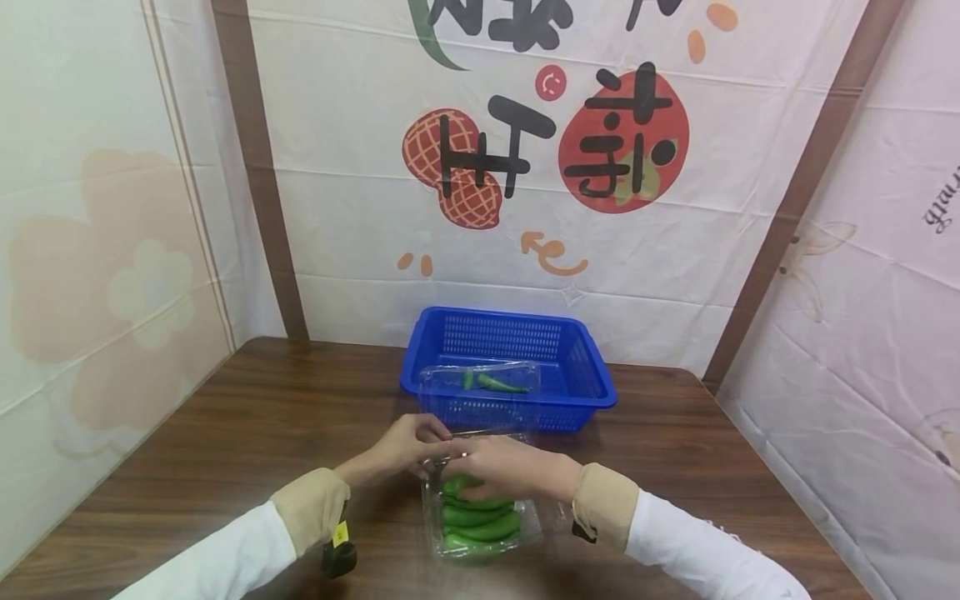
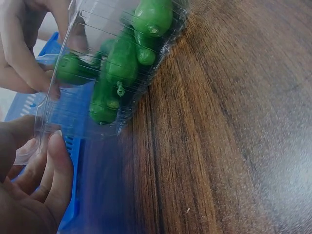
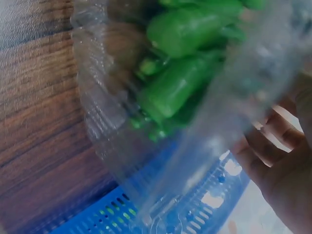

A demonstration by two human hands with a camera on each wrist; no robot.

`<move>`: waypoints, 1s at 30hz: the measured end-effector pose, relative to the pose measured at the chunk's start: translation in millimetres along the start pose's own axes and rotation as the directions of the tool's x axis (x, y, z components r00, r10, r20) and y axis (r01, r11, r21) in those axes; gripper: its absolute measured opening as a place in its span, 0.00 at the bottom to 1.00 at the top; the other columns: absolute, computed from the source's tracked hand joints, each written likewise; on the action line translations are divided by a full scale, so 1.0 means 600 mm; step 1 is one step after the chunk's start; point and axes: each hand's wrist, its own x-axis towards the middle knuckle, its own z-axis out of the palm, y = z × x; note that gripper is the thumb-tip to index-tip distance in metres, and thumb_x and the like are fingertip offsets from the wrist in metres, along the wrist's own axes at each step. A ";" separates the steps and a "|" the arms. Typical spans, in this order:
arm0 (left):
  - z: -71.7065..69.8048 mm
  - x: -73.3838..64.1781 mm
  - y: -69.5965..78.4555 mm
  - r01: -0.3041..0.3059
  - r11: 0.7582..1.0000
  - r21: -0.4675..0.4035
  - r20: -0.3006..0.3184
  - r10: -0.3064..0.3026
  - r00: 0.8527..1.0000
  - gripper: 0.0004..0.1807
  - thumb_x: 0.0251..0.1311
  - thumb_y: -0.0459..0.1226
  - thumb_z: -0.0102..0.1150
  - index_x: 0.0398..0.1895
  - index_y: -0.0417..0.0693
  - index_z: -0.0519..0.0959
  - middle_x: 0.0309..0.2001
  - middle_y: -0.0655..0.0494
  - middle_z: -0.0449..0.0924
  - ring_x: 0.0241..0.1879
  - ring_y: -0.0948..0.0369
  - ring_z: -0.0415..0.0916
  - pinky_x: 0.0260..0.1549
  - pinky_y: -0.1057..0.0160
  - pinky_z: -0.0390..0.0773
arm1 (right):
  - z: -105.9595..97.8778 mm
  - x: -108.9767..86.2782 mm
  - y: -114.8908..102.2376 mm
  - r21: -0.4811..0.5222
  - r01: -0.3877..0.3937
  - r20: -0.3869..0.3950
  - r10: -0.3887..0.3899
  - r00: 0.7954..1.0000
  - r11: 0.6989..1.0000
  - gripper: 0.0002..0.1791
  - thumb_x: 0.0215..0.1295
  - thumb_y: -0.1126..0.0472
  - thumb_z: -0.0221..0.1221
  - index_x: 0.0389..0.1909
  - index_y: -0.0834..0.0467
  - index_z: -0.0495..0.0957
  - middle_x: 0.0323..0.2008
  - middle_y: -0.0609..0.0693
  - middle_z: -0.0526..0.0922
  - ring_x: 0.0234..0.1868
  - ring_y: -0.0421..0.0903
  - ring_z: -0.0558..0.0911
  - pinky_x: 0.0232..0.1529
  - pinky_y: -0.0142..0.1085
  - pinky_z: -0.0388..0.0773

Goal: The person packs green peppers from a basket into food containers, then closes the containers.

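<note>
A clear plastic box [image 1: 431, 525] lies open on the table with several green peppers [image 1: 480, 531] lined up in it. Its transparent lid [image 1: 532, 375] is raised against the basket's near side. My left hand [image 1: 401, 450] pinches the box's rim at the far left corner; in the left wrist view, thumb and fingers [image 2: 61, 161] meet on that plastic edge. Reaching over the box's far end, my right hand [image 1: 510, 467] has its fingertips around one green pepper [image 2: 73, 69]. The box wall and blur partly hide that grip in the right wrist view.
Just beyond the box stands a blue perforated basket [image 1: 592, 375], with a few green peppers [image 1: 502, 384] seen through the lid. The brown wooden table [image 1: 315, 392] extends to both sides. Printed cloth walls [image 1: 352, 208] enclose it at the back and sides.
</note>
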 end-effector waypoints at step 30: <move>0.000 -0.004 0.001 0.025 1.000 -0.006 -0.011 -0.025 1.000 0.12 0.60 0.33 0.67 0.40 0.33 0.78 0.30 0.45 0.83 0.20 0.60 0.75 0.19 0.58 0.83 | -0.001 -0.012 0.008 0.050 -0.058 0.176 0.049 0.983 0.997 0.14 0.61 0.56 0.68 0.47 0.52 0.82 0.41 0.39 0.83 0.43 0.30 0.78 0.46 0.20 0.74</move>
